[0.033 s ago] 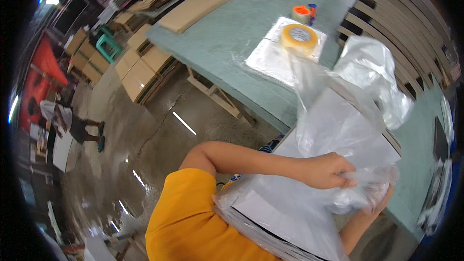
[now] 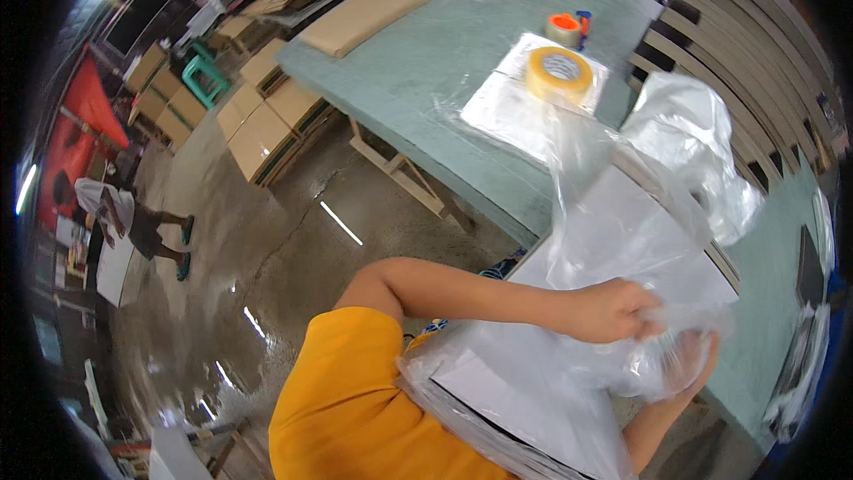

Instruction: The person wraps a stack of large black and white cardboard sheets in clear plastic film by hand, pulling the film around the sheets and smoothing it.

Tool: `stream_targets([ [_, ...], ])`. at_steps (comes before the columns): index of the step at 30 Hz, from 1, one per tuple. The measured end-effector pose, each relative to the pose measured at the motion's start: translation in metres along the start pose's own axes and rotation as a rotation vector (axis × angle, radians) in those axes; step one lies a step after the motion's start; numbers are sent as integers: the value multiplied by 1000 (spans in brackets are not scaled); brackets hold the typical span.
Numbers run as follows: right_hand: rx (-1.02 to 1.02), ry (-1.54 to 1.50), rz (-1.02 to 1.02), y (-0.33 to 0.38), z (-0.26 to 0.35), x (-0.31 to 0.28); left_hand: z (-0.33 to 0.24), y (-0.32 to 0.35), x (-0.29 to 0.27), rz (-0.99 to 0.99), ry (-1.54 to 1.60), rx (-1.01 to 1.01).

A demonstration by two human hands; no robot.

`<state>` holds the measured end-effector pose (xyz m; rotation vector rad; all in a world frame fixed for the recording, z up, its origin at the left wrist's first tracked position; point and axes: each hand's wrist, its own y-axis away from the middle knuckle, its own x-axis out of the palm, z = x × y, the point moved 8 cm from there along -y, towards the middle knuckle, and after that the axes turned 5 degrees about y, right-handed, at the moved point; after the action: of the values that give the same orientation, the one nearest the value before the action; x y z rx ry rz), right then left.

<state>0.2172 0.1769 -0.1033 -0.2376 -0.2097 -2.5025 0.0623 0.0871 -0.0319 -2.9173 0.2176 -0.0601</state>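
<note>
Little has moved since the earlier frame: my view has swung a touch, nudging the scene right and down, and the film between the hands has refolded. Nearest me, clear plastic (image 2: 577,369) sheathes white panels (image 2: 613,231), their long axis slanting from low against the body up toward the table (image 2: 400,89), whose near edge disappears behind them; whether it carries them, I cannot tell. What matters for me is the bunched film: it sits just right of the left hand's fingertips and up against the right hand (image 2: 697,369), which is the nearer one, past the panels' right side. I read the left hand (image 2: 613,311) as curled tight, pinching that film, its forearm crossing the long axis. My right fingers curve behind the film; their closure I cannot tell. Farther in, a yellow tape roll (image 2: 560,86) lies on a silver packet (image 2: 498,107), with a crumpled silvery bag (image 2: 684,129) to its right. Beyond, a flat brown carton (image 2: 369,18) lies along the table's left edge.
</note>
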Motion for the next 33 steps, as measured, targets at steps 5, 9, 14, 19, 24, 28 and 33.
stream_targets([
  [5,-49,1434,547,15,-23,46,-7,8,25,332,475,-290],
  [9,-135,1939,627,18,-15,31,-5,15,19,562,210,-180],
  [14,-136,2117,775,22,-21,23,-33,36,47,748,-329,203],
  [19,-19,2344,746,39,-14,25,32,43,17,579,-1384,24],
  [24,-439,1987,644,26,7,42,-5,53,40,550,-1142,166],
  [28,-111,1822,811,36,19,45,79,71,-68,442,-1436,-117],
  [33,-402,1189,-253,-2,120,-4,-2,77,-43,334,-513,-191],
])
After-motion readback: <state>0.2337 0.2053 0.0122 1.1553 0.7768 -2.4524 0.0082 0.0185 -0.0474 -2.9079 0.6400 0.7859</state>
